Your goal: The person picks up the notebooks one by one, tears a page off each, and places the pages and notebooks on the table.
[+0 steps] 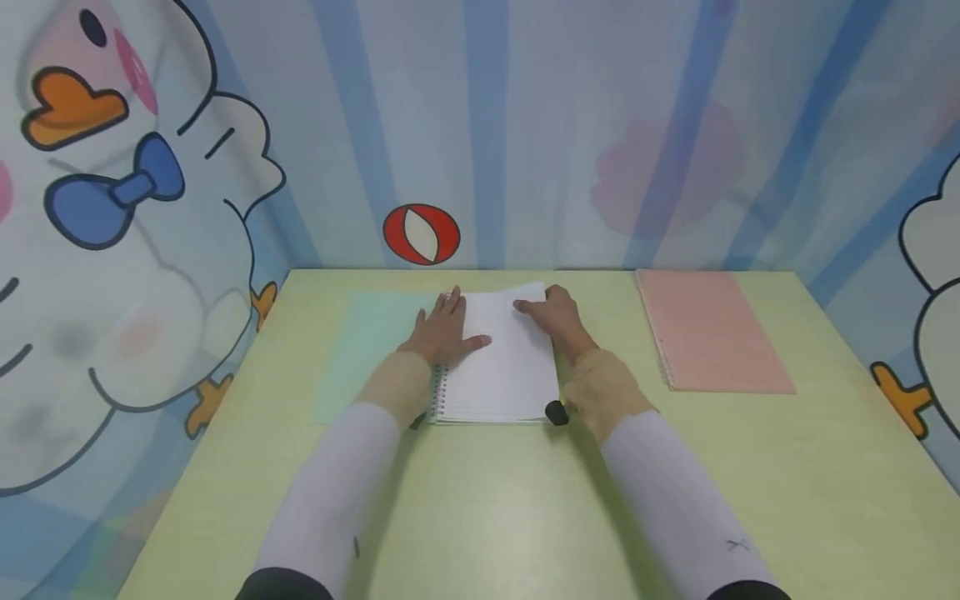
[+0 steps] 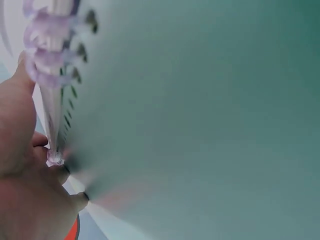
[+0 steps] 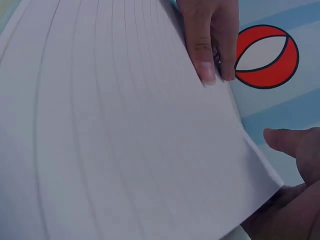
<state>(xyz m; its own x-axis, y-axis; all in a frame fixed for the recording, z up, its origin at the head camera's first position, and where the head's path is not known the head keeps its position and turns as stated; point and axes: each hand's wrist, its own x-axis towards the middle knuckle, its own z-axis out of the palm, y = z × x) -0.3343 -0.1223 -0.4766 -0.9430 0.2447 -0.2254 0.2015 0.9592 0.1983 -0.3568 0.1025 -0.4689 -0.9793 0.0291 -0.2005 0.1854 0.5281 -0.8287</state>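
Note:
A spiral notebook lies open in the head view, its pale green cover (image 1: 367, 350) to the left and a white lined page (image 1: 502, 367) to the right. My left hand (image 1: 441, 331) rests over the spiral binding (image 2: 47, 55) and the page's left part, fingers straight and thumb spread. At the page's upper right corner is my right hand (image 1: 561, 323). Its fingers are partly hidden under the slightly raised corner in the right wrist view, while the thumb (image 3: 287, 140) stands apart from the paper. The green cover fills most of the left wrist view.
A closed pink spiral notebook (image 1: 716, 333) lies at the right on the pale yellow table (image 1: 480, 508). Behind the table stands a blue striped wall (image 1: 555, 167) with cartoon pictures. A small black object (image 1: 557, 412) shows by the right wrist.

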